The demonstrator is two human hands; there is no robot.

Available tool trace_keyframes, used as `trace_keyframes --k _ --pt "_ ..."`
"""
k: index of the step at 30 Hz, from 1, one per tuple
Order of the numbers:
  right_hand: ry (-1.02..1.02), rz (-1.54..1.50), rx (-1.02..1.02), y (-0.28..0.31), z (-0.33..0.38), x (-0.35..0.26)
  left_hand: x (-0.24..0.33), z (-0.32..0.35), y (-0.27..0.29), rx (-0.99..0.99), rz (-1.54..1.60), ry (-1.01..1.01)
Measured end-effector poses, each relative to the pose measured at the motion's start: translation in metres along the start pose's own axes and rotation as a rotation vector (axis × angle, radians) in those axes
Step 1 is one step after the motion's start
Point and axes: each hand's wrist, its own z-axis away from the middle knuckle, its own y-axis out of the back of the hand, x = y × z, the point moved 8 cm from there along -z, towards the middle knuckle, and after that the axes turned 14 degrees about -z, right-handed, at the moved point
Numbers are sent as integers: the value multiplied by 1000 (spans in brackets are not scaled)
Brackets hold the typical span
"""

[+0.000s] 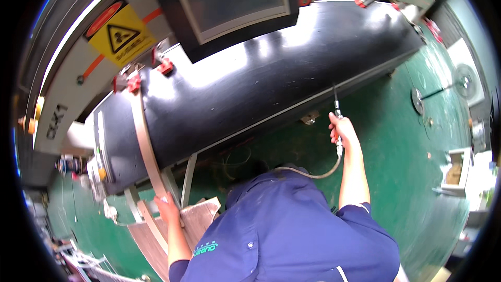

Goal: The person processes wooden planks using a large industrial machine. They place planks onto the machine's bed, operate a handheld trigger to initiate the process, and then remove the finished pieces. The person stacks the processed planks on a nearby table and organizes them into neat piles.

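Note:
My left hand is closed round the near end of a long, light-brown wooden strip. This strip reaches across the left part of a black machine table, its far end beside a red-handled clamp. Under my left hand, another wooden strip lies over a wide brown board. In my right hand is an air blow gun, its thin nozzle pointing toward the table's front edge. A pale air hose curves from the gun back toward my body.
Above the table hangs a control panel with a grey screen and a yellow warning sign. More red clamps line the machine beam. On the green floor at right stand a fan and a white box.

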Motion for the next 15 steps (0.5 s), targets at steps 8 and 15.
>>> trace_keyframes --k 8,15 --pt "-59 529 -621 -169 103 31 -12 -11 -6 103 13 -36" --pt "33 643 -716 -215 127 44 -1 0 3 61 3 -30"
